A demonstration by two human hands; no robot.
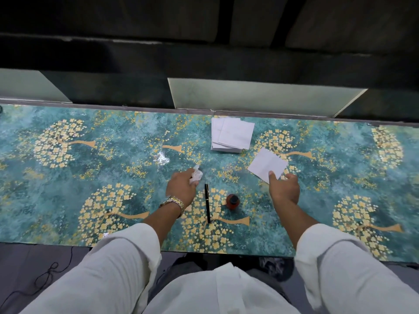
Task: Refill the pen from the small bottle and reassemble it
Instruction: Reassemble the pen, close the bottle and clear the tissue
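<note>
A black pen (207, 202) lies whole on the table, pointing away from me, between my two hands. To its right stands a small red ink bottle (232, 201) with a dark cap on. My left hand (181, 188), with a wristwatch, is closed around a crumpled white tissue (196, 174) just left of the pen's far end. My right hand (284, 189) pinches the near corner of a flat white tissue sheet (267, 165) that rests on the table right of the bottle.
A stack of white tissues (232, 135) lies near the far table edge. The table (90, 177) has a teal cover with golden tree patterns. Dark floor lies beyond the far edge, and a black cable (45, 277) runs on the floor at the lower left.
</note>
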